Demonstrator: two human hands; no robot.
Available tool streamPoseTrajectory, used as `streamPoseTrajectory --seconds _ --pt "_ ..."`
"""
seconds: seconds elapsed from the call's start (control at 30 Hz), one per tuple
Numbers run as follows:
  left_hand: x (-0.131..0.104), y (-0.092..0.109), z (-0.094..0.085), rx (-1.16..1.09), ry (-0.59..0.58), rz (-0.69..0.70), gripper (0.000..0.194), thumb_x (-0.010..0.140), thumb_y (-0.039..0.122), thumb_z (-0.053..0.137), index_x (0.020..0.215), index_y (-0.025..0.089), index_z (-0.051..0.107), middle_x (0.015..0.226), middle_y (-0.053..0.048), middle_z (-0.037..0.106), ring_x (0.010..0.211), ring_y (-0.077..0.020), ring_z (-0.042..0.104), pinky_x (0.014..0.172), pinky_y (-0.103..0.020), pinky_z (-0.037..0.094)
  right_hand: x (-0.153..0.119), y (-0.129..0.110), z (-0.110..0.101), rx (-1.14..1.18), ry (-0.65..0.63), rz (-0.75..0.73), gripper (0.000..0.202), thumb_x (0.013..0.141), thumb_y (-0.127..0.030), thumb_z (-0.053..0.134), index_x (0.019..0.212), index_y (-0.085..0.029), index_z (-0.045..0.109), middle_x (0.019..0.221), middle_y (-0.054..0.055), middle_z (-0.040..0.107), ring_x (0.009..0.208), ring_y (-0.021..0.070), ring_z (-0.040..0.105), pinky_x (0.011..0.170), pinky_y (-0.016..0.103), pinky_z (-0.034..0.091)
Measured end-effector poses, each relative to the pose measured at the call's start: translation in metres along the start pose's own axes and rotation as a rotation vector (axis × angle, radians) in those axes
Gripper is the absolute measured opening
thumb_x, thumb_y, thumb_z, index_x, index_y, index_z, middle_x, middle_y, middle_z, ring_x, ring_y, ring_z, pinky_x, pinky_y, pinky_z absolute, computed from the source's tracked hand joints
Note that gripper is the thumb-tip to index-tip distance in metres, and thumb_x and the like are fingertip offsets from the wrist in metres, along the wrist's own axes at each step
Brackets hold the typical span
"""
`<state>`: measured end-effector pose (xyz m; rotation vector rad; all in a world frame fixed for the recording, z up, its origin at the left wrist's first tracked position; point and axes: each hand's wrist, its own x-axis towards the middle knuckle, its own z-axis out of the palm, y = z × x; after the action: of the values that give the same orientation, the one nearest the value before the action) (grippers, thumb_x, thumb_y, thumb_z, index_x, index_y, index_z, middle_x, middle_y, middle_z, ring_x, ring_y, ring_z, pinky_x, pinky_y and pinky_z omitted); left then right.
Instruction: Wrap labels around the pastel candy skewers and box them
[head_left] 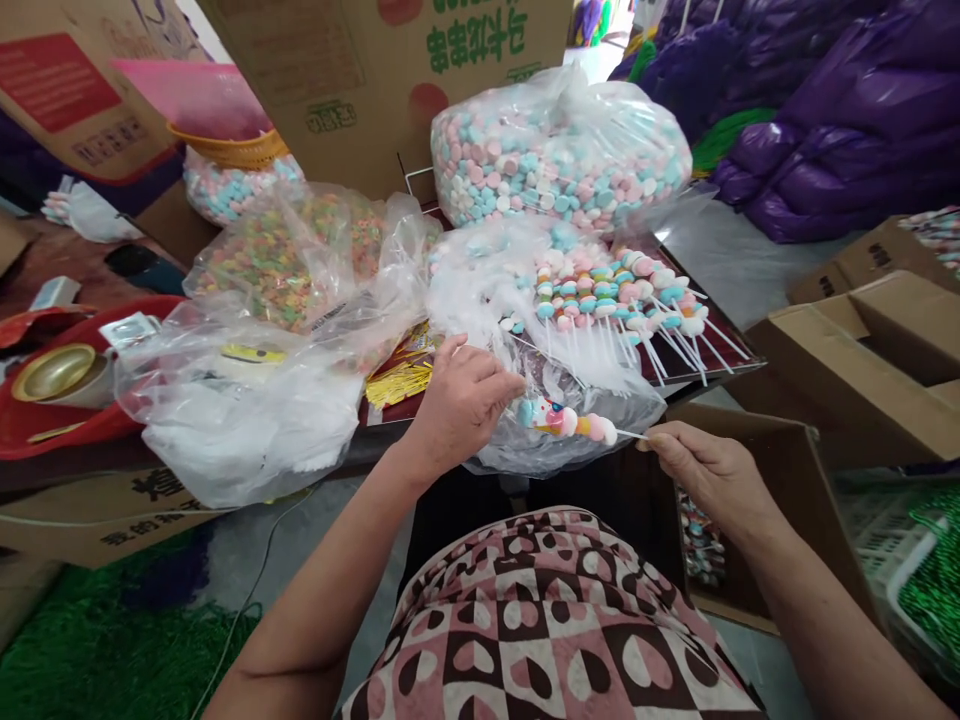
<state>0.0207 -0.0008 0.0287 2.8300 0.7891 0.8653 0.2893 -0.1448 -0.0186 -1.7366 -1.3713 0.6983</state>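
My right hand (701, 462) pinches the bare end of a white stick. Threaded on that stick is a marshmallow skewer (574, 422) in blue, pink, white and orange, with a small red and blue print near its far end. By that far end, my left hand (466, 400) has its thumb and fingers drawn together; what they hold, if anything, is hidden. Under the skewer lies clear plastic (525, 455). Just beyond, several finished marshmallow skewers (622, 290) lie in a pile, their sticks pointing toward me.
A big bag of pastel marshmallows (562, 150) stands at the back. To the left are a bag of coloured gummies (300, 260), yellow twist ties (401, 370), clear wrappers (255, 430) and a red basin (90, 330). An open carton (757, 450) sits low at right, beside another cardboard box (862, 350).
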Motion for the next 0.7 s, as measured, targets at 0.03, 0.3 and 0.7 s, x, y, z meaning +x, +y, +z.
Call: streamPoseTrajectory --seconds 0.03,0.3,0.7 --pt "0.002 0.004 -0.001 0.018 0.019 -0.001 0.021 0.095 0.023 0.049 0.091 0.024 0.070 0.084 -0.002 0.067 0.089 -0.0175 0.059 0.112 -0.046 0.028 -0.001 0.003 0.001 0.039 -0.007 0.015 0.038 0.086 -0.054 0.057 0.071 -0.022 0.069 0.049 -0.004 0.046 0.045 0.0115 0.039 0.044 0.025 0.032" --pt "0.017 0.025 -0.001 -0.064 0.466 -0.151 0.061 0.085 0.045 0.068 0.140 0.032 0.045 0.162 -0.004 0.028 0.152 -0.0350 0.014 0.122 -0.057 0.007 -0.009 0.005 0.039 0.518 -0.024 0.056 0.043 0.092 -0.055 0.055 0.073 -0.018 0.066 0.050 -0.005 0.046 0.047 0.0100 0.038 0.052 0.026 0.031" --pt "0.037 0.054 0.014 -1.227 0.486 -0.742 0.056 0.070 0.065 0.073 0.116 0.034 0.062 0.132 0.004 0.065 0.130 -0.0311 0.055 0.118 -0.055 0.036 -0.007 -0.012 0.069 0.892 -0.192 0.055 0.044 0.087 -0.062 0.056 0.079 -0.019 0.062 0.051 -0.007 0.045 0.048 0.0092 0.038 0.051 0.025 0.029"
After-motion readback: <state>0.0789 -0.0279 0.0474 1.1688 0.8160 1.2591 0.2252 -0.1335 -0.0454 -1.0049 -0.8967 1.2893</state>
